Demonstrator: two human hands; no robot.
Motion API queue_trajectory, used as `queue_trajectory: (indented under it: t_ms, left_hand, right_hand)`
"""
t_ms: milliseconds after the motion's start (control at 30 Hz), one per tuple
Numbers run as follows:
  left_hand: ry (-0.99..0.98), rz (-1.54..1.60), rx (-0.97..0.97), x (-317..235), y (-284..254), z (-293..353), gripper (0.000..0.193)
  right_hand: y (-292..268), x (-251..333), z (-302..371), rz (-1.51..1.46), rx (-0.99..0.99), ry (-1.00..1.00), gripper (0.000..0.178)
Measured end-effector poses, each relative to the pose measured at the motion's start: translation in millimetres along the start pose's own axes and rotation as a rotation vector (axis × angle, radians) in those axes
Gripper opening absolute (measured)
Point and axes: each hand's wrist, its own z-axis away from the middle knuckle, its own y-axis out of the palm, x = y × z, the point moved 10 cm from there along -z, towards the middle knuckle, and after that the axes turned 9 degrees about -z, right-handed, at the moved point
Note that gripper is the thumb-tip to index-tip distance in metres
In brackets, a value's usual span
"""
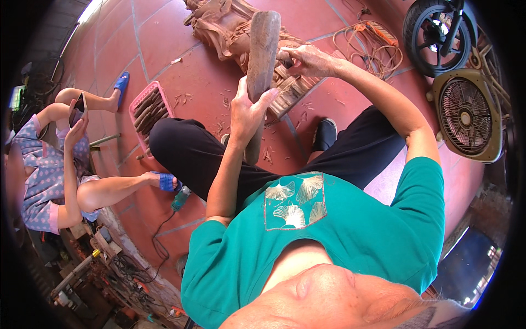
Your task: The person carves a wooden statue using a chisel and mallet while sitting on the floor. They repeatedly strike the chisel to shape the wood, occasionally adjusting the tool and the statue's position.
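Observation:
My left hand (249, 112) is wrapped round the narrow part of a long, flat-headed wooden mallet (264, 52), held upright with its worn head pointing away from me. Just right of the mallet head, my right hand (309, 60) is closed on a thin tool with a dark end, apparently a chisel (285, 58); most of it is hidden. Under both hands lies a brown carved wooden piece (222, 27) with deep folds and a blocky, ridged near end (293, 90). The mallet covers part of the carving.
Wood chips (267, 154) litter the red tiled floor. Left is a pink basket (159, 93) of dark sticks; beyond, a seated person (55, 159) holds a phone (78, 109). A green power tool (179, 198) lies nearby. Right are an orange cord (378, 60), a wheel (436, 35) and a fan (467, 116).

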Motion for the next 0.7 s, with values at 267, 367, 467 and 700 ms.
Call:
queue_trajectory:
  t_ms: [267,367,467,700]
  left_hand:
    - [0.013,0.061,-0.106,-10.6,-5.6,6.4,0.035]
    - [0.056,-0.224,-0.076,1.0,3.1,1.0,0.039]
    - [0.003,-0.193,0.041,19.9,9.3,-0.9,0.041]
    - [0.016,0.069,-0.111,3.9,5.9,5.8,0.029]
  right_hand:
    - [13.7,0.8,-2.2,0.051,0.135,0.084,0.063]
    - [17.0,1.9,-7.1,0.125,0.166,0.113,0.064]
    - [20.2,9.6,-5.4,0.13,0.192,0.127,0.061]
    - [13.7,6.2,-7.5,0.085,0.106,0.094,0.058]
